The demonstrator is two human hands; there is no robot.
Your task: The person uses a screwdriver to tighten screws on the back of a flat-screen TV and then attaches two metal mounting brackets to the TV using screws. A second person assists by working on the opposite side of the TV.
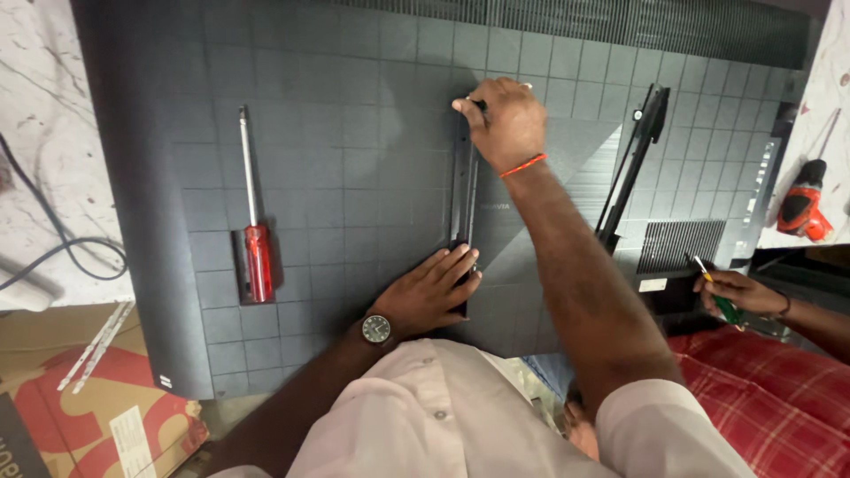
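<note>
A pale marbled table (44,115) carries a big dark panel (354,177) lying flat, its back a grid of squares with a vented strip along the far edge. A long black bracket (462,190) lies on the panel, running from one of the person's hands to the other. A second black bracket (630,168) lies tilted, well to the right of both hands.

The right hand (505,119) is closed in a fist over the far end of the bracket, gripping something dark and small there; what it is I cannot tell. An orange band sits on that wrist. The left hand (434,288) lies open and flat, fingers spread, pressing on the bracket's near end; a watch (376,328) is on its wrist.

Left of the left hand, well apart, a red-handled screwdriver (254,221) rests on the panel, shaft pointing away. A cardboard box (88,407) sits below it, off the panel. Far right of the grip, an orange drill (804,208) lies on the table, and another person's hand (735,292) holds a small green screwdriver (719,296) at the panel's edge.
</note>
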